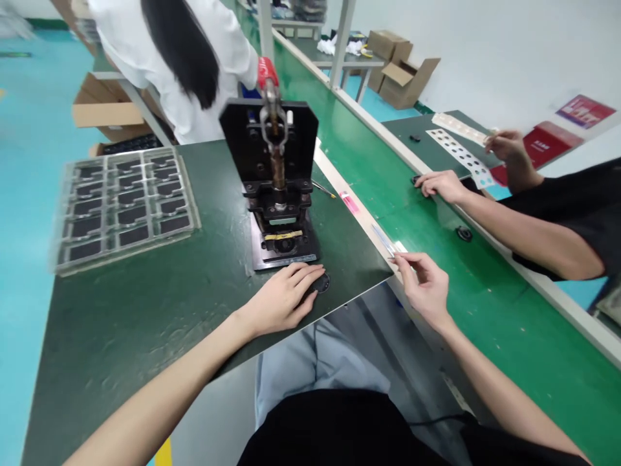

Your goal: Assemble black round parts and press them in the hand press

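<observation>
The left hand (284,298) rests low on the green bench (204,272), thumb and forefinger at the edges of a black disc (321,283) just in front of the press (279,188); whether it grips or only steadies the disc, I cannot tell. The right hand (429,285) pinches a thin tool (382,238) beside the bench's right corner. As for writing, little is legible — the yellow label (283,235) across the press and the strip (291,263) along its base carry marks too small to read. The press's red grip (266,71) bears pale, blurred lettering. A pink-red label (349,202) sits on the pale rail (361,220). Across the green conveyor (485,291), near a co-worker's hands, a red box (553,152) and a red wall sign (586,111) show white markings — unreadable here
</observation>
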A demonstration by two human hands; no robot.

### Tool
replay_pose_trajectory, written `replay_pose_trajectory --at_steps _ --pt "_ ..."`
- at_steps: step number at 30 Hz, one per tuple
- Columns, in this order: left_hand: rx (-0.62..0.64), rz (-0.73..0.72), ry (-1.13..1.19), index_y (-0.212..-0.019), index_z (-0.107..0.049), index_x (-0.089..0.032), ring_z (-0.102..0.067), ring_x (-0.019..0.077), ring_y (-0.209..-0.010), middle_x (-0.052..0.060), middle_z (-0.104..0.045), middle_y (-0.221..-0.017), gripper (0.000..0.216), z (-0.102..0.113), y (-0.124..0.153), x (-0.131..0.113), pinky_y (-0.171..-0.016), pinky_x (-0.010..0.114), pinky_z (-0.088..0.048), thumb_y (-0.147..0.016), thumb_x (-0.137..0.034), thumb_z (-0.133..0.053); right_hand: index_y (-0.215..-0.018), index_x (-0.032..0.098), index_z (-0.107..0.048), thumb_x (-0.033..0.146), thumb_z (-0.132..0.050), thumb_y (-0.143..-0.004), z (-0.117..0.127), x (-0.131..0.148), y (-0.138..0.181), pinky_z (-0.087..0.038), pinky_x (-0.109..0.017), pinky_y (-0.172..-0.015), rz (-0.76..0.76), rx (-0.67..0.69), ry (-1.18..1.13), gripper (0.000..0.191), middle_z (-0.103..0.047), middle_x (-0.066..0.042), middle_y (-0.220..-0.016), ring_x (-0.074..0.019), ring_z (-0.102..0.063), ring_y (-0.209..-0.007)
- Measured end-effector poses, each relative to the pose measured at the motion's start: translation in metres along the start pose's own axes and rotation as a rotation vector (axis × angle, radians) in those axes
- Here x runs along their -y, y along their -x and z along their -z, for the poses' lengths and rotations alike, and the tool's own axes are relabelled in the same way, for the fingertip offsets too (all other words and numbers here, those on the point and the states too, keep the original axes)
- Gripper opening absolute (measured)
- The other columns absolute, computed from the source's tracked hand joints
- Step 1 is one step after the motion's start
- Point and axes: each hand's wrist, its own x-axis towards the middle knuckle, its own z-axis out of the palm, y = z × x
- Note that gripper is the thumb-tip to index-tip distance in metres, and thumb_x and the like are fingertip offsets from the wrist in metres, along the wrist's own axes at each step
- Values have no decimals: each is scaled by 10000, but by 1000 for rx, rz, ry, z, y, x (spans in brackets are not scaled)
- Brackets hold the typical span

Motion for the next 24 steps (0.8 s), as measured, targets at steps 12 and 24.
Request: replay_pose_trajectory --at_steps 12,24 --pt "3 73 129 -1397 -544 -142 -621 273 -1256 144 -699 -1293 462 -5 9 -1 -1069 440 -540 -1009 -388 -591 -853 207 -723 672 -671 -884 -155 73 -57 -526 -294 -593 68 384 -334 470 -752 -60 -814 -199 -714 -749" --pt "-56 140 29 -1354 -573 -145 -670 293 -1142 153 -693 -1177 600 -6 11 1 -1009 443 -558 -954 -590 -626 -850 206 -713 617 -614 -953 -166 66 -55 -424 -286 -535 222 386 -183 436 -627 -7 -674 -130 -503 -553"
